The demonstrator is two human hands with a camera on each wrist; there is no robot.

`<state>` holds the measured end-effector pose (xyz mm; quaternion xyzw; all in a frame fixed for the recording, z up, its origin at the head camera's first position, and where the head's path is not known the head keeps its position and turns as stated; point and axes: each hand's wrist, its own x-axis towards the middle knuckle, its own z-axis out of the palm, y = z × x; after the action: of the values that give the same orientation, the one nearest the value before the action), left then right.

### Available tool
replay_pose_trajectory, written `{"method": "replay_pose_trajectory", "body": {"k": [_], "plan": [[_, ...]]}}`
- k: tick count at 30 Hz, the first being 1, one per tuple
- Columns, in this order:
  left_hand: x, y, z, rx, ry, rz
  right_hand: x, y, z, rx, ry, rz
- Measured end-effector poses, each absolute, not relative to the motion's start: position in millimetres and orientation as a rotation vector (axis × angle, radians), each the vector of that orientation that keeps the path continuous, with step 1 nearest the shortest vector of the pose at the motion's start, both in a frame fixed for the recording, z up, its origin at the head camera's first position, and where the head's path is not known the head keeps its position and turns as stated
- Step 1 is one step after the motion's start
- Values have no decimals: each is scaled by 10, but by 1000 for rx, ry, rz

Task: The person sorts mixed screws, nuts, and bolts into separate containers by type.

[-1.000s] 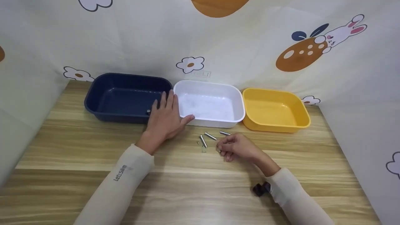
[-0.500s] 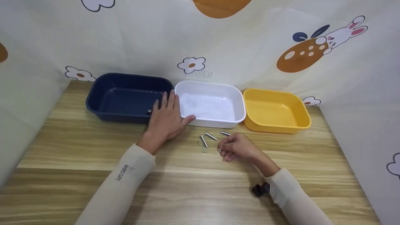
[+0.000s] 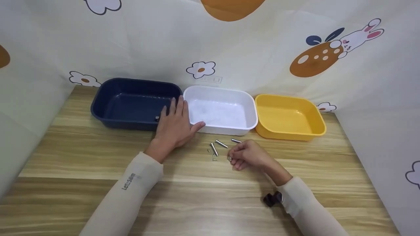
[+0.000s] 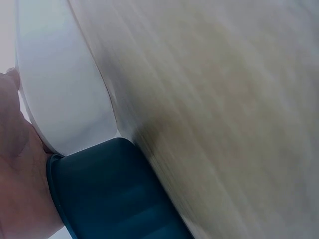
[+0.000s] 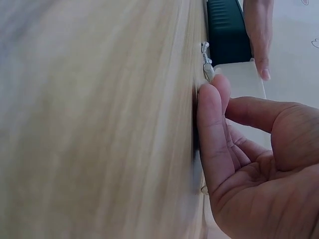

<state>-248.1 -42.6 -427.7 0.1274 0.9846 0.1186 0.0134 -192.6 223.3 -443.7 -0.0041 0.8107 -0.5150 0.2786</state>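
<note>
My left hand (image 3: pixel 174 126) lies with straight fingers across the meeting rims of the dark blue box (image 3: pixel 137 126) and the white box (image 3: pixel 223 130). A small dark metal piece (image 3: pixel 157 118) shows inside the blue box beside its fingers. Just in front of the white box, my right hand (image 3: pixel 249 154) pinches a small shiny metal piece (image 3: pixel 229 158) low over the wooden table; its kind is mostly hidden by the fingertips. Near it lie metal bolts (image 3: pixel 214 149) and a few tiny screws (image 3: pixel 214 159). One bolt (image 3: pixel 236 141) is right behind the right hand.
A yellow box (image 3: pixel 290 134) stands to the right of the white one, so the three boxes form a row along the patterned cloth wall (image 3: pixel 147 42). A black wrist camera (image 3: pixel 272 199) sits by the right sleeve. Wood-grain tabletop (image 3: pixel 203 203) extends toward me.
</note>
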Motion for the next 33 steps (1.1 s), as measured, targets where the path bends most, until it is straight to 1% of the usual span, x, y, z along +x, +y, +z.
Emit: {"method": "replay_pose_trajectory", "body": {"k": [9,19,33], "plan": [[-2480,-424,-4281,393,3066,373,-1912,2231,-4421,-28,2154,-1418],[-2487,-425,-4283,394,3068,364,-1944,2221,-4257,-16,2186,-1563],[-2486,-421,-4295,402,3081,375,-2156,2070,-4088,80,2088,-1890]]}}
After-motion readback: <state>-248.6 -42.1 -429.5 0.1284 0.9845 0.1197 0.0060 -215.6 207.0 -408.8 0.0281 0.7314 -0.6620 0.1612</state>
